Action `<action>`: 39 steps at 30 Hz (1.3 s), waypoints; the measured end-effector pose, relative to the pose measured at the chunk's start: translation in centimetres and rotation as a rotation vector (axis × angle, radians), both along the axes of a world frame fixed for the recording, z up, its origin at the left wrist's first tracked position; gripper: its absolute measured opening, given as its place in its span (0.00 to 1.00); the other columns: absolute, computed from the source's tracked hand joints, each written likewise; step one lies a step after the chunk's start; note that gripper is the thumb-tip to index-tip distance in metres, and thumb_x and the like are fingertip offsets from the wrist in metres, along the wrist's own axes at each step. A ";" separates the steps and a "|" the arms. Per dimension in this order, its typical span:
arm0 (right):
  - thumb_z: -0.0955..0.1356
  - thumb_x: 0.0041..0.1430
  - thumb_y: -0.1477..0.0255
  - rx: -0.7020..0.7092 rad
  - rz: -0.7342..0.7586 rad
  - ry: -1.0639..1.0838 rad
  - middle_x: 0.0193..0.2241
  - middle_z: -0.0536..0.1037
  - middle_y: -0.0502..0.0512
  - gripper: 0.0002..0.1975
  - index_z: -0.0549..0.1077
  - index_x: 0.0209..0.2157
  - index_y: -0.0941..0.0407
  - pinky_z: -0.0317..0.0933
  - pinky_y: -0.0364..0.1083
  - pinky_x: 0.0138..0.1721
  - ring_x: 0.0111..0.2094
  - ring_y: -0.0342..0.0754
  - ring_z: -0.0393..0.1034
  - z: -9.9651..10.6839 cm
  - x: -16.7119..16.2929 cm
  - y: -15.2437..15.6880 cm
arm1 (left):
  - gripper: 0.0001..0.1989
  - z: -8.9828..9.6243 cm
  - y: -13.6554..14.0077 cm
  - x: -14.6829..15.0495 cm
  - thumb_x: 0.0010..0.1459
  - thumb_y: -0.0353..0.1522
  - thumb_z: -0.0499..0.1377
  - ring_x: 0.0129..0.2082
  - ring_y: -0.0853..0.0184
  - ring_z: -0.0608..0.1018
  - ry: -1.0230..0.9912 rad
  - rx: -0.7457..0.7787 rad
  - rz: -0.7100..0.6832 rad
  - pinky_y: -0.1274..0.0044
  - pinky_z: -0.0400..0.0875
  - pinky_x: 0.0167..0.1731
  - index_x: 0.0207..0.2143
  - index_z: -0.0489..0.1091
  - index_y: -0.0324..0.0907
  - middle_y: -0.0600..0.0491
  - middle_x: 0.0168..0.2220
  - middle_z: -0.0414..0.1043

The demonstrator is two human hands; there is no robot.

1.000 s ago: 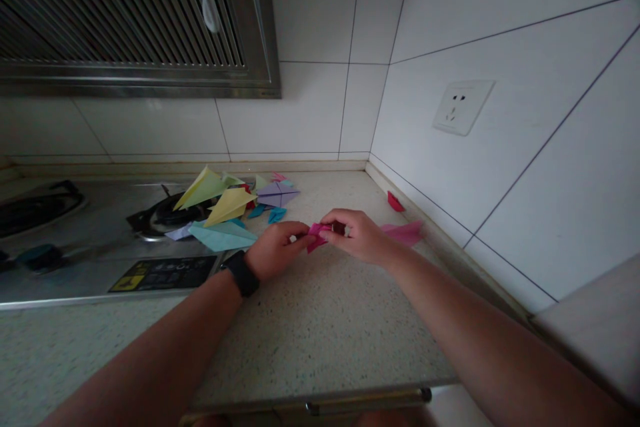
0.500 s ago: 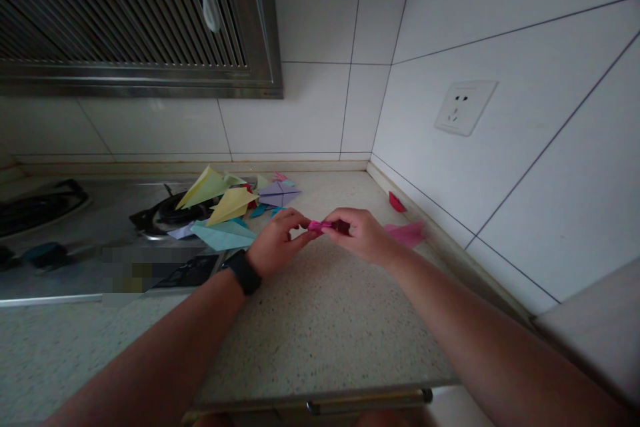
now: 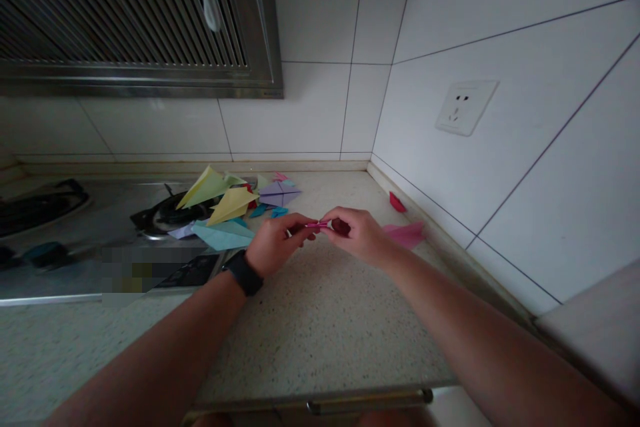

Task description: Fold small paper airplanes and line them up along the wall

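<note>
A small folded piece of pink paper (image 3: 318, 225) is held above the speckled counter (image 3: 340, 320), seen nearly edge-on. My left hand (image 3: 280, 240), with a black watch on its wrist, pinches its left end. At the right end, my right hand (image 3: 357, 233) pinches it between thumb and forefinger. Much of the paper is covered by my fingers. Just right of my right hand lies a larger pink paper (image 3: 406, 235). A small red folded paper (image 3: 397, 201) lies farther back by the wall.
To the left, a yellow paper plane (image 3: 233, 205), a light blue paper plane (image 3: 223, 233), a purple paper plane (image 3: 279, 193) and other folded papers lie partly over the gas stove (image 3: 110, 213). A range hood (image 3: 150, 20) hangs above. The right wall has a socket (image 3: 466, 108).
The folded pink paper has tilted, from showing its broader face to a thin edge. My left fingers have shifted slightly on it; both hands stay nearly in place.
</note>
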State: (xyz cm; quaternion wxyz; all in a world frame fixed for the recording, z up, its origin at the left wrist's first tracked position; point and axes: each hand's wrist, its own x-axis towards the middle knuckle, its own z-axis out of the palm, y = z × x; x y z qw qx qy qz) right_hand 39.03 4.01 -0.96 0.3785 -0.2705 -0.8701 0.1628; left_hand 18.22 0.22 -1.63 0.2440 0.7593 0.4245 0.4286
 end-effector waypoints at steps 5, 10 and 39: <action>0.67 0.60 0.64 -0.161 0.022 0.060 0.20 0.69 0.46 0.12 0.73 0.42 0.56 0.55 0.40 0.23 0.21 0.38 0.62 -0.1 -0.1 0.2 | 0.11 -0.1 0.1 0.0 0.59 0.36 0.58 0.26 0.72 0.76 -0.066 -0.013 0.046 0.83 0.68 0.22 0.42 0.74 0.40 0.51 0.32 0.78; 0.67 0.60 0.63 -0.341 0.122 0.138 0.27 0.76 0.51 0.14 0.72 0.45 0.56 0.63 0.41 0.26 0.27 0.42 0.71 -0.3 -0.3 0.1 | 0.13 0.0 0.1 0.0 0.59 0.37 0.58 0.26 0.71 0.76 -0.052 0.001 0.049 0.83 0.67 0.21 0.41 0.75 0.40 0.51 0.30 0.78; 0.68 0.57 0.64 -0.473 0.123 0.258 0.35 0.78 0.55 0.13 0.74 0.42 0.55 0.67 0.41 0.27 0.30 0.41 0.72 0.1 -0.5 0.0 | 0.16 -0.2 0.4 -0.1 0.58 0.40 0.58 0.31 0.67 0.77 -0.250 -0.045 -0.004 0.82 0.70 0.20 0.44 0.73 0.38 0.47 0.35 0.76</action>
